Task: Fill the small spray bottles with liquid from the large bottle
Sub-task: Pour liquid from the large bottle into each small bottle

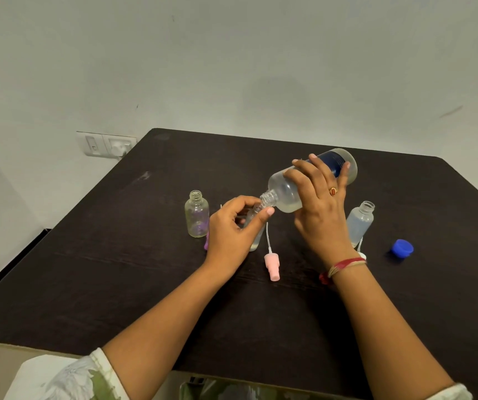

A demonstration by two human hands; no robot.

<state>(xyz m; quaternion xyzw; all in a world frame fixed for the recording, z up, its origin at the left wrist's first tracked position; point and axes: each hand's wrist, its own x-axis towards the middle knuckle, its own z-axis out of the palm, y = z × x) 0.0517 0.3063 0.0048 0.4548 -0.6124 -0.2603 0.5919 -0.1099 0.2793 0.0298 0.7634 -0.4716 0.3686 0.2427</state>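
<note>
1. My left fingers (265, 212) curled round the neck of a small spray bottle (255, 242), which stood on the worktop (133, 284).
2. My right fingers (307, 168) wrapped the large bottle (285, 192), tilted mouth-down at that small bottle's opening.

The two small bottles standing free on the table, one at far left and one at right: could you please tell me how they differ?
The left bottle is clear and looks nearly empty; the right bottle looks cloudy, seemingly filled. The left bottle stands in plain view; the right bottle is partly hidden behind the right hand. Both stand upright, uncapped, on the table.
</note>
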